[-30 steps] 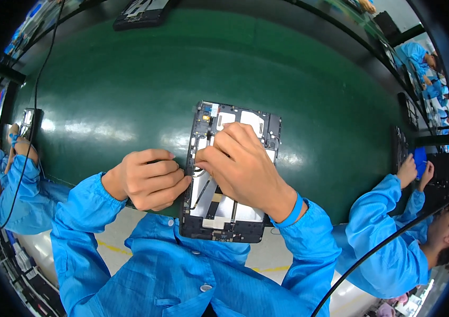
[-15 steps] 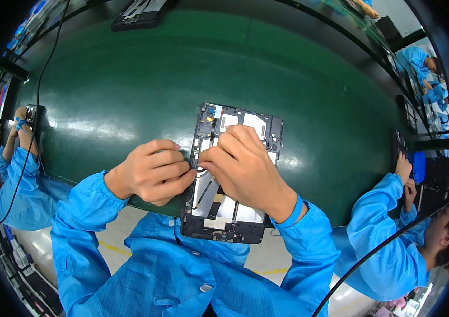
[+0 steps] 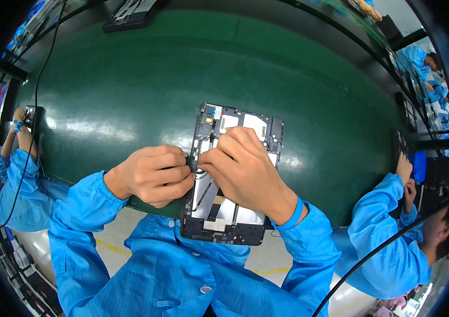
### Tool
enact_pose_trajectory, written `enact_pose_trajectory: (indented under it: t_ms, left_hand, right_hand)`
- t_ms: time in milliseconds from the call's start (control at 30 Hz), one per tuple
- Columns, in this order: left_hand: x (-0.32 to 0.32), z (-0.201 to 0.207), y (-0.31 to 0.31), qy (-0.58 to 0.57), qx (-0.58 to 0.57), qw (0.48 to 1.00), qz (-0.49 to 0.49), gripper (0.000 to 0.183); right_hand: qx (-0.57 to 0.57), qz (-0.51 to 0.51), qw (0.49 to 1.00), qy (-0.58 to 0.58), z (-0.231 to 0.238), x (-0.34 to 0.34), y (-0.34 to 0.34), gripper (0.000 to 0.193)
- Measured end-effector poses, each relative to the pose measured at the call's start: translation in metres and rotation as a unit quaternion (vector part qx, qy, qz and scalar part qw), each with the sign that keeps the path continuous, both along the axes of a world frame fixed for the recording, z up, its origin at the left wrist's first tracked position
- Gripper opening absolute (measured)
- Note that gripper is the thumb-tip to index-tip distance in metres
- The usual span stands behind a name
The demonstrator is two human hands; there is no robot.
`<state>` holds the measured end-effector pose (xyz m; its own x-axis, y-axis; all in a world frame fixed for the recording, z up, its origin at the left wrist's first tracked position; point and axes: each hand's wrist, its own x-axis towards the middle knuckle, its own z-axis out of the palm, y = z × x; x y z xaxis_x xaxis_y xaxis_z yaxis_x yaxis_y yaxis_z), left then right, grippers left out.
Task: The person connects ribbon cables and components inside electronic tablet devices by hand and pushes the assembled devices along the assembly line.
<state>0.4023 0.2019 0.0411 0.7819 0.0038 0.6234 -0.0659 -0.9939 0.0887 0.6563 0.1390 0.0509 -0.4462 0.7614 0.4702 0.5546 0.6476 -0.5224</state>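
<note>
An opened tablet chassis (image 3: 245, 124), black frame with white and silver inner parts, lies on the green table (image 3: 193, 68) with its near end over the table's edge. My left hand (image 3: 153, 174) is curled against the chassis's left side, fingers pinching at its edge. My right hand (image 3: 245, 171) lies across the middle of the chassis, its fingertips meeting the left hand's at a thin black cable (image 3: 203, 193). Both arms wear blue sleeves.
Another dark device (image 3: 129, 13) lies at the table's far edge. A co-worker in blue sits at the left, hands (image 3: 18, 119) up by a small device and a hanging black cable. Another co-worker's sleeve (image 3: 388, 211) reaches toward dark devices at the right.
My hands have shifted slightly together at the chassis's left side. The left co-worker's hands have risen to the small device.
</note>
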Motion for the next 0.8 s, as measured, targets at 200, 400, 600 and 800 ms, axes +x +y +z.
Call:
enact_pose_trajectory:
  t_ms: [200,400,600,800]
  left_hand:
    - [0.001,0.003,0.014,0.015,0.020,0.997,-0.067,0.020]
    - [0.001,-0.004,0.016,-0.019,0.023,0.998,-0.060,0.024]
    - [0.005,-0.007,0.015,-0.010,0.032,0.999,0.000,0.025]
    - [0.003,-0.011,0.020,-0.028,0.052,0.998,-0.023,0.030]
  right_hand:
    - [0.010,-0.020,1.000,0.003,0.002,-0.001,0.000,0.019]
    - [0.011,-0.052,0.998,-0.035,0.005,0.003,0.002,0.019]
    - [0.009,-0.086,0.996,-0.022,0.002,-0.002,0.004,0.016]
    - [-0.021,-0.091,0.996,-0.008,0.005,0.001,0.008,0.013]
